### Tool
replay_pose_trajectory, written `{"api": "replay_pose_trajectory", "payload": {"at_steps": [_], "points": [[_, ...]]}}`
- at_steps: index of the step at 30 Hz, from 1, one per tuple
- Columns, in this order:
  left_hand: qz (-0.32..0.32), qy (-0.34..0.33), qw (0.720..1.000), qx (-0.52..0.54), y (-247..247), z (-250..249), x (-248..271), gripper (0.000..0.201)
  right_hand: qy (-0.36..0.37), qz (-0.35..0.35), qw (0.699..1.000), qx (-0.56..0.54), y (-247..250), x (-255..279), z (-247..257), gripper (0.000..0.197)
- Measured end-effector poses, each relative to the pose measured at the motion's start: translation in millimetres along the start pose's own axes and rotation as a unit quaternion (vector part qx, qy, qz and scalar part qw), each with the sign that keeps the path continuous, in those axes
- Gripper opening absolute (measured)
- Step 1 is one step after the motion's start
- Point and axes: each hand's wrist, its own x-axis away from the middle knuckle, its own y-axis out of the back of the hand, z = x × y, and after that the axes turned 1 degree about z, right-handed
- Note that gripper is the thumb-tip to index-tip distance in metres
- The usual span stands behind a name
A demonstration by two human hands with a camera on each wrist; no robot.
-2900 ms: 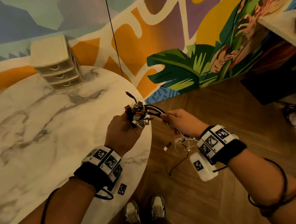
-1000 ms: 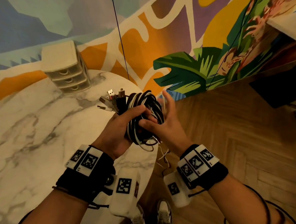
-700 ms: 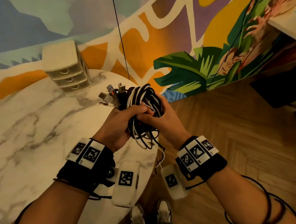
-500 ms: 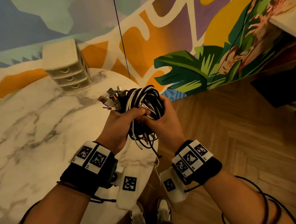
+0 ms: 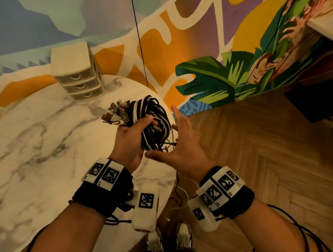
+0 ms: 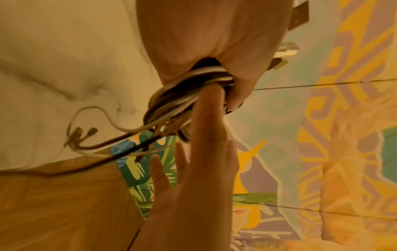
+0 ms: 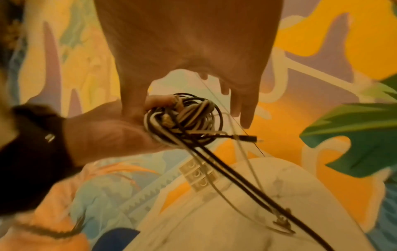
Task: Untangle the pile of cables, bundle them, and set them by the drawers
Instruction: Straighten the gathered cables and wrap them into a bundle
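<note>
A coil of black and white cables (image 5: 153, 120) sits in my left hand (image 5: 131, 135), whose fingers and thumb curl round it above the table's right edge. A cluster of metal USB plugs (image 5: 116, 114) sticks out to the coil's upper left. My right hand (image 5: 179, 144) is beside the coil on the right, fingers spread and straight, holding nothing. Loose cable ends (image 7: 279, 219) hang below the coil; the coil (image 7: 182, 118) also shows in the right wrist view. The left wrist view shows the coil (image 6: 182, 95) gripped in my palm. The small beige drawer unit (image 5: 78, 72) stands at the table's far edge.
The round white marble table (image 5: 36, 153) lies to the left, against a painted mural wall (image 5: 215, 45). Wooden herringbone floor (image 5: 261, 159) fills the right. A thin black line (image 5: 139, 40) hangs down the wall behind the table. My shoes (image 5: 168, 240) show at the bottom.
My right hand has let go of the coil and spread open beside it. The left hand keeps hold of the bundle, which now sits slightly lower.
</note>
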Motion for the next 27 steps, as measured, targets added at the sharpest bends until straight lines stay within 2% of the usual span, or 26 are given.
{"api": "replay_pose_trajectory", "payload": {"at_steps": [2,4,7,9,10,12,14,16,18,19,20,21,23,24,26,27], "points": [[0.011,-0.012,1.000,-0.009,-1,0,-1,0.016,0.015,0.006,0.999,0.050,-5,-1,2,0.101],[0.032,-0.018,0.998,-0.047,-1,-1,-3,0.020,-0.002,0.016,0.997,0.078,-4,-6,0,0.075],[0.050,-0.006,0.994,-0.100,7,-3,-6,0.022,-0.004,0.044,0.995,0.087,7,-11,-6,0.032],[0.055,0.008,0.992,-0.111,14,-3,-9,0.022,-0.038,0.051,0.997,0.037,20,-10,-11,0.011],[0.047,0.010,0.991,-0.122,17,-4,-10,0.021,-0.075,0.035,0.997,-0.008,28,-9,-16,0.010],[0.030,0.005,0.990,-0.137,24,-6,-12,0.016,-0.138,-0.048,0.988,-0.060,47,-8,-39,0.021],[0.026,-0.004,0.990,-0.137,28,-10,-14,0.013,-0.191,-0.107,0.975,-0.037,64,-4,-72,0.028],[0.039,-0.009,0.991,-0.126,28,-14,-14,0.011,-0.251,-0.065,0.965,0.041,70,2,-112,0.028],[0.061,-0.010,0.992,-0.113,22,-18,-12,0.009,-0.326,0.044,0.932,0.153,67,12,-130,0.011],[0.069,-0.011,0.992,-0.105,18,-19,-11,0.009,-0.332,0.077,0.919,0.199,65,16,-129,0.025],[0.072,-0.013,0.993,-0.096,14,-19,-11,0.009,-0.313,0.091,0.918,0.225,63,17,-123,0.047],[0.071,-0.014,0.993,-0.089,9,-18,-11,0.008,-0.273,0.083,0.935,0.211,61,15,-110,0.060],[0.068,-0.011,0.994,-0.081,1,-15,-9,0.009,-0.160,0.051,0.977,0.135,53,6,-74,0.068],[0.072,-0.008,0.994,-0.078,-3,-12,-8,0.010,-0.117,0.054,0.987,0.095,46,2,-54,0.071],[0.096,-0.006,0.993,-0.074,-10,-11,-6,0.012,-0.060,0.064,0.995,-0.037,30,-4,-22,0.079],[0.115,-0.005,0.990,-0.077,-12,-12,-5,0.013,-0.057,0.036,0.988,-0.136,27,-9,-13,0.078]]}}
